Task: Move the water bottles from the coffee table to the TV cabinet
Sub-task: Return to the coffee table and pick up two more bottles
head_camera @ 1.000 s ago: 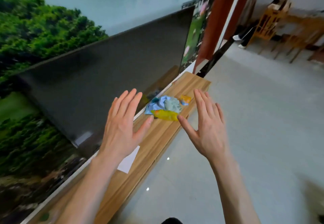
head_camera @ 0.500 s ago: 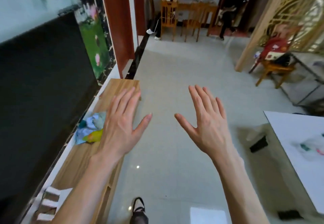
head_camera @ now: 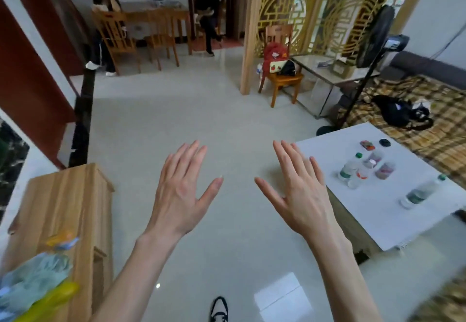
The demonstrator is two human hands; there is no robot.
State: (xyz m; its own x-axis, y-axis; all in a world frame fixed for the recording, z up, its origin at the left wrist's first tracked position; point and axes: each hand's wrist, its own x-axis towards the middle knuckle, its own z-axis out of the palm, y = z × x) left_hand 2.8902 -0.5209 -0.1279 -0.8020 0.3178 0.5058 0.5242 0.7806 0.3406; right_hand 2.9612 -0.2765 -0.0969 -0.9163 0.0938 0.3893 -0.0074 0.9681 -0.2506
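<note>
The white coffee table (head_camera: 388, 208) stands at the right. Three clear water bottles are on it: one upright with a green cap (head_camera: 349, 168), one with a red label (head_camera: 361, 174) beside it, and one lying on its side (head_camera: 421, 193) nearer the right edge. The wooden TV cabinet (head_camera: 68, 195) is at the lower left. My left hand (head_camera: 181, 193) and my right hand (head_camera: 300, 190) are raised over the floor between cabinet and table, fingers spread, holding nothing.
A crumpled blue and yellow cloth (head_camera: 35, 281) lies on the cabinet. Small jars (head_camera: 384, 170) stand by the bottles. A fan stand (head_camera: 353, 105), a wooden chair with a red bag (head_camera: 280, 74), a blanket-covered sofa (head_camera: 428, 120) and two seated people at the far table (head_camera: 156, 14) surround the tiled floor.
The view has swung right from the TV and cabinet toward the room. The coffee table with its bottles has come into sight. Both hands stay spread and hold nothing.
</note>
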